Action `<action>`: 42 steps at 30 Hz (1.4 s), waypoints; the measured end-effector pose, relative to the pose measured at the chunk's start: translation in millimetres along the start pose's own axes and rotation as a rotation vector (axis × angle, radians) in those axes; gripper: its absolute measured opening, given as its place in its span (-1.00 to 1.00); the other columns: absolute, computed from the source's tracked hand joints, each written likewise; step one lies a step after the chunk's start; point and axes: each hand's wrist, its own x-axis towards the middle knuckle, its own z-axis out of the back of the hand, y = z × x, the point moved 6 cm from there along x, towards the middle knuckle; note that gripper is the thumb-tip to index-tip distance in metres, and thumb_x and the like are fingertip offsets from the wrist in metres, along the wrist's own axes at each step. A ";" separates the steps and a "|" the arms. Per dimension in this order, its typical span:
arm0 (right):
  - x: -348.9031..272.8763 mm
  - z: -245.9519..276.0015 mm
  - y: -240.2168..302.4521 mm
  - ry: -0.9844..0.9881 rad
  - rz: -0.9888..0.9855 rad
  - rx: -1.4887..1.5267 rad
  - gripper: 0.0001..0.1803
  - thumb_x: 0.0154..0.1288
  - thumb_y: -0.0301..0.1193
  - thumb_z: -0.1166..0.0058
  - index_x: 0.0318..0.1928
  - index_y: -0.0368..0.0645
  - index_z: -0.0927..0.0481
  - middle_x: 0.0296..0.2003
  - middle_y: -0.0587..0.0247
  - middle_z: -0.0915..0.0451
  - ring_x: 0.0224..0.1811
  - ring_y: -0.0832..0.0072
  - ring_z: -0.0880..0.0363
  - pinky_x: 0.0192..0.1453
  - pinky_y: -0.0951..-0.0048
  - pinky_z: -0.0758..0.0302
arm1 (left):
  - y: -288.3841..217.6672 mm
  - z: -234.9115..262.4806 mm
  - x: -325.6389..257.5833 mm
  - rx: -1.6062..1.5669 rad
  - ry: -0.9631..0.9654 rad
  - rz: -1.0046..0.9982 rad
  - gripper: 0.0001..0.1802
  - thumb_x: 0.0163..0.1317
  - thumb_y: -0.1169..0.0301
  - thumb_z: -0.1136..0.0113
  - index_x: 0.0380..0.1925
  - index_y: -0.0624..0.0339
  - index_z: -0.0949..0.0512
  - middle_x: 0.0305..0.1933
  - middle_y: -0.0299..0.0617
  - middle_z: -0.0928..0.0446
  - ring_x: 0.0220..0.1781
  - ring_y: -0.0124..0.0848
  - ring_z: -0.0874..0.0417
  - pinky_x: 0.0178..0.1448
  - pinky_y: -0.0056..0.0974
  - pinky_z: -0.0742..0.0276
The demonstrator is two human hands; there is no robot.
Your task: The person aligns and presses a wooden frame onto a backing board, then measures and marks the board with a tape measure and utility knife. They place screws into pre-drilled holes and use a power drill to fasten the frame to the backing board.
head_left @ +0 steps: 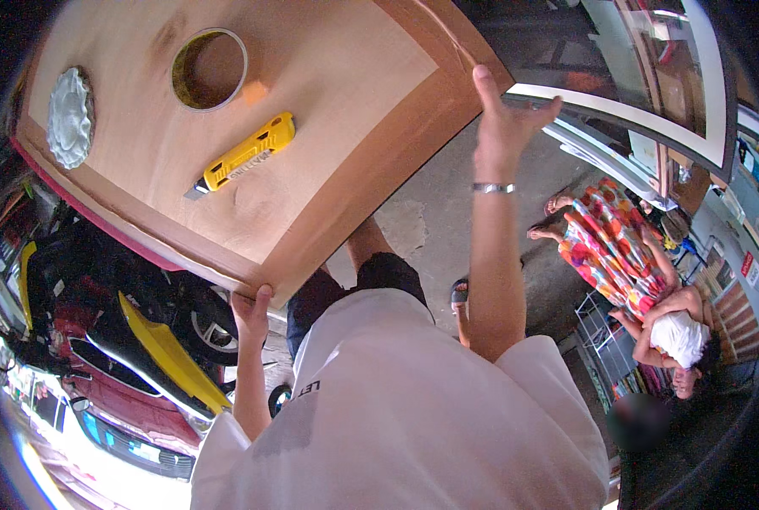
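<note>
A wide plywood panel (328,110), bordered with brown tape, slants in front of me. My left hand (252,316) grips its near corner, thumb on top and fingers hidden underneath. At the right corner, my right hand (511,119) has its thumb against the taped edge and its index finger stretched away from it. A yellow utility knife (248,155) with its blade out lies on the panel, near a roll of tape (242,81) and a small orange piece (255,93). A silvery dish with a crimped rim (71,117) sits toward the left edge.
A glass pane in a black-and-white frame (715,140) stands at the upper right. People sit at the right, one under a colourful patterned cloth (609,242), beside a wire rack (596,323). A motorbike with yellow panels (163,348) and a red car (99,382) are at the left.
</note>
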 end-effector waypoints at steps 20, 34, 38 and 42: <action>22.8 -2.6 11.0 0.008 0.142 -0.062 0.35 -0.06 -0.12 -0.55 0.43 -0.45 0.22 0.40 -0.24 0.09 0.46 0.01 -0.01 0.53 0.10 -0.02 | -13.1 -10.6 1.5 -0.091 -0.025 -0.033 -0.64 0.21 0.19 -0.39 -0.21 0.23 -0.54 -0.24 -0.33 -0.55 -0.21 -0.50 -0.51 -0.09 -0.37 -0.45; 34.7 14.9 -1.1 0.060 0.084 -0.067 0.36 -0.11 -0.09 -0.58 0.44 -0.31 0.19 0.38 -0.22 0.10 0.45 -0.02 0.01 0.49 0.03 -0.13 | 3.1 -8.8 0.7 -0.128 -0.012 -0.017 -0.60 0.20 0.19 -0.40 -0.15 0.27 -0.56 -0.20 -0.30 -0.60 -0.15 -0.48 -0.55 -0.04 -0.37 -0.47; 26.6 17.8 1.3 0.038 0.060 -0.026 0.24 -0.02 -0.16 -0.54 0.44 -0.26 0.13 0.37 -0.14 0.03 0.44 0.05 -0.03 0.48 0.08 -0.14 | 4.9 -6.5 0.4 -0.086 -0.018 0.064 -0.60 0.21 0.22 -0.39 -0.12 0.28 -0.54 -0.16 -0.27 -0.60 -0.12 -0.46 -0.56 -0.02 -0.35 -0.49; -40.2 7.1 -14.7 0.068 0.012 -0.032 0.15 0.04 -0.21 -0.49 0.43 -0.24 0.08 0.35 -0.07 -0.02 0.40 0.10 -0.08 0.42 0.10 -0.18 | 5.9 -9.5 1.5 -0.169 -0.047 -0.061 -0.44 0.22 0.25 -0.38 0.04 0.40 -0.39 -0.07 -0.12 -0.59 -0.07 -0.41 -0.59 0.06 -0.32 -0.51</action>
